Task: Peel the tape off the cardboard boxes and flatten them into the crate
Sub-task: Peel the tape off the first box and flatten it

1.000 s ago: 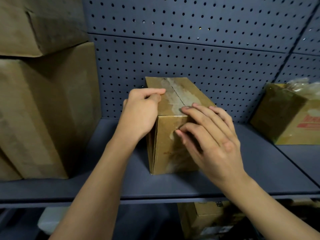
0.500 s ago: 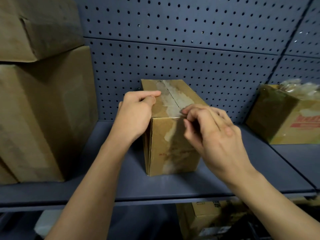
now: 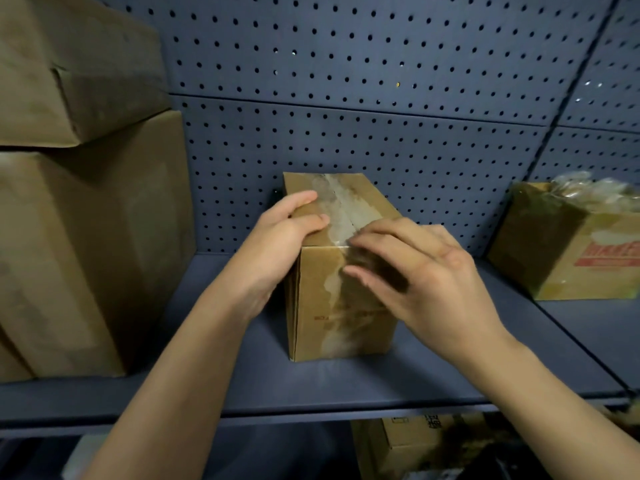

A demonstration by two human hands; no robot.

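Cardboard box (image 3: 341,299) stands upright on shelf (image 3: 242,375), between the two hands. Flaps are closed. A strip of pale, worn tape (image 3: 341,213) runs along the top seam and down the front face.

Left hand (image 3: 277,244) grips the box's upper left edge, with its fingers curled over onto the top panel just beside the tape and its palm against the left side.

Right hand (image 3: 426,271) lies over the top front edge. Its fingers are only lightly bent, with the fingertips (image 3: 355,241) on the tape where it folds over the edge and the thumb lower on the front face. There is motion blur here, so it cannot be told whether any tape is pinched.

Behind both hands is a grey-blue pegboard (image 3: 381,98). Well to the left of the gripping hand a large carton (image 3: 86,254) sits on the same shelf, with a second carton (image 3: 69,64) stacked on it. Well to the right of the right hand stands a red-printed carton (image 3: 568,251), with crumpled clear plastic (image 3: 588,188) at its top. Beneath the right forearm, under the shelf, another carton (image 3: 415,445) shows partly.
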